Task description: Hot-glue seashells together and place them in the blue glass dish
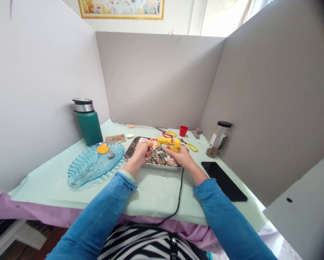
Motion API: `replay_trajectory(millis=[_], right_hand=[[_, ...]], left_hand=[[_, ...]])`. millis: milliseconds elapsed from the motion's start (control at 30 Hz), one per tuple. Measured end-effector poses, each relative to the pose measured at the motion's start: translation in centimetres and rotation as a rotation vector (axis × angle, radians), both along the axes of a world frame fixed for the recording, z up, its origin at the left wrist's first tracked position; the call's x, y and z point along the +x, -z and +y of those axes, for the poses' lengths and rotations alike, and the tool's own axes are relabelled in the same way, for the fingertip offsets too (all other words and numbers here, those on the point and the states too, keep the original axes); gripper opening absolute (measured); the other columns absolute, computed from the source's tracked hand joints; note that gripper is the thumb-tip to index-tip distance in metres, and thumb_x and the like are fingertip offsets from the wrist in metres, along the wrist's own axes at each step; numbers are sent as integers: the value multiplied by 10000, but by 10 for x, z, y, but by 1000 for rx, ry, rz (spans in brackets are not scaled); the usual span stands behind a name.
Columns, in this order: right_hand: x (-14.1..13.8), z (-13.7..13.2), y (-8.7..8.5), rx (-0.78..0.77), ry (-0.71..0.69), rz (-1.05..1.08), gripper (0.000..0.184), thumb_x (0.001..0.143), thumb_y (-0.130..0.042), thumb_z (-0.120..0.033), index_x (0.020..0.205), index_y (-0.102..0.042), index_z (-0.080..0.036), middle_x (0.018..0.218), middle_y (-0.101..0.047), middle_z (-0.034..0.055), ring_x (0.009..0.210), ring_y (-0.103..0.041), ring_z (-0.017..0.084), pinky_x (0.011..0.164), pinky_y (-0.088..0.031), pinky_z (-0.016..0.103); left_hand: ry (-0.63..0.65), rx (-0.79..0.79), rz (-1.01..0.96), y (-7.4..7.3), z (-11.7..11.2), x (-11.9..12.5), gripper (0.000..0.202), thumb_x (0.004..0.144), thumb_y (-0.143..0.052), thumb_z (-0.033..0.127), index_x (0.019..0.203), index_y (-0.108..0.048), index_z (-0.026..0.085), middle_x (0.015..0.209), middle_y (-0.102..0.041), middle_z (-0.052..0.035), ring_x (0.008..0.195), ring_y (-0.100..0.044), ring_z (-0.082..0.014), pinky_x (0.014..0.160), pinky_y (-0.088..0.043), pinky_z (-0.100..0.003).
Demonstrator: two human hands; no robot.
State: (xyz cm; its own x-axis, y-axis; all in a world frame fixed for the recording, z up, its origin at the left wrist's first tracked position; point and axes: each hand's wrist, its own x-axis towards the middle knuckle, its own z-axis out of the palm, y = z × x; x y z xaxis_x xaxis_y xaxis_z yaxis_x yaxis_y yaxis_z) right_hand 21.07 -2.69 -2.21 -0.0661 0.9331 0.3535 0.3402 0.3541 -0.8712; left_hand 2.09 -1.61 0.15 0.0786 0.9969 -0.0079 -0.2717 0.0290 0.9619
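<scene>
Blue sleeves [95, 220] extend, right grip [182, 156] clasping glue gun [167, 142], left grip [143, 151] pinching unclear object [150, 142].

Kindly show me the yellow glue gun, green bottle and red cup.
Yellow glue gun [169, 142]: head view, on the body.
Green bottle [89, 128]: head view, on the side.
Red cup [183, 131]: head view, outer wall.

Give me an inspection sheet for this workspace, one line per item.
Surface: pale green table cover, purple cloth along the near edge.
Job's things: yellow glue gun, metal tray of shells.
Clutter: blue shell-shaped dish, green bottle, two pairs of scissors, red cup, black-lidded jar, flat black slab.
Hands: right hand grips the glue gun; left hand is at its nozzle end, grip unclear.
Cables: black cord runs from below the right hand over the near edge.
Surroundings: grey panels on three sides; framed picture beyond.
</scene>
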Motion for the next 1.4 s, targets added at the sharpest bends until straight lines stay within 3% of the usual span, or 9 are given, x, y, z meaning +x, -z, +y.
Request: replay_trajectory(millis=[933,1400], right_hand=[[-2,-6,-6,14,18,-40,328,720,-704,-479,752,-705,-153,562,-625,16,536,-589,165,505,-426,257],[-1,-4,-4,13,-32,-31,353,723,-693,-496,773,-692,-147,581,-621,19,539,-576,158,497,-413,249]], left_hand=[[50,23,36,-1,-2,0,243,685,-646,155,566,-434,174,466,-388,63,326,-238,-8,352,-124,-188],[17,-8,54,-3,-5,2,220,697,-606,132,570,-431,173,458,-384,68,320,-231,-8,359,-120,-189]])
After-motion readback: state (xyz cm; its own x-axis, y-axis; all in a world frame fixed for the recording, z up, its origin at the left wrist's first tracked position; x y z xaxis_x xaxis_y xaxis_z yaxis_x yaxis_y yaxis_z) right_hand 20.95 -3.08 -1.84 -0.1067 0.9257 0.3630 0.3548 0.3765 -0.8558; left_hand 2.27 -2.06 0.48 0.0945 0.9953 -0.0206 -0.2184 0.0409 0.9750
